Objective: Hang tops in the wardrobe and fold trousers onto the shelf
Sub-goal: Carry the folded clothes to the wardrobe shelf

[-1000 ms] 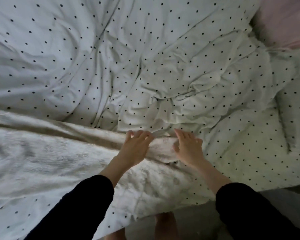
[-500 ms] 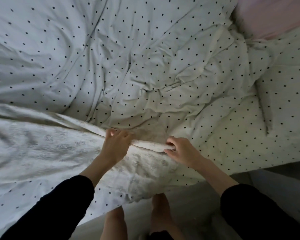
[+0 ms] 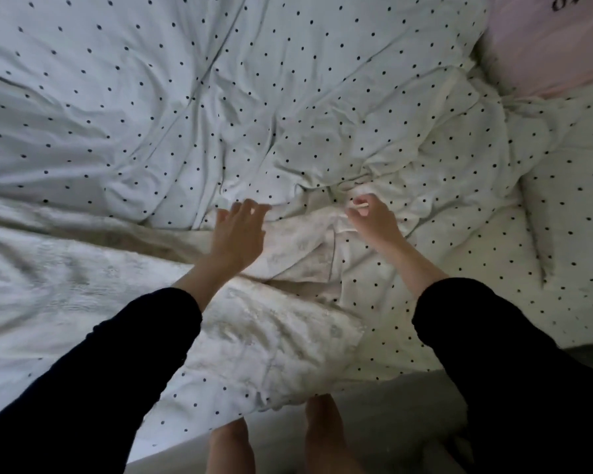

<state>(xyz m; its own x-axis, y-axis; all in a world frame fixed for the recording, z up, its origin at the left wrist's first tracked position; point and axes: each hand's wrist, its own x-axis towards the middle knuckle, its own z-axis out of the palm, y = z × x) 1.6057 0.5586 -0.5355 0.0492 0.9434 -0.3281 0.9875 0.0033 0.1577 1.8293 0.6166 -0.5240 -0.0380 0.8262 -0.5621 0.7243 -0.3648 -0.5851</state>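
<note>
Pale trousers [image 3: 288, 254] under both hands

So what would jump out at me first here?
Two hands in black sleeves at the centre: the left hand spread on a pale garment lying across the polka-dot bedding, the right hand pinching its edge. A pink pillow sits top right.

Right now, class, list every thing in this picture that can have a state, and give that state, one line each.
Left hand: open, fingers spread, resting on the cream garment.
Right hand: pinching the garment's far edge.
Cream garment: lying crumpled on the bed, not folded.
Dotted duvet: rumpled, spread over the bed.
Pink pillow: lying at the far right corner, partly out of view.
</note>
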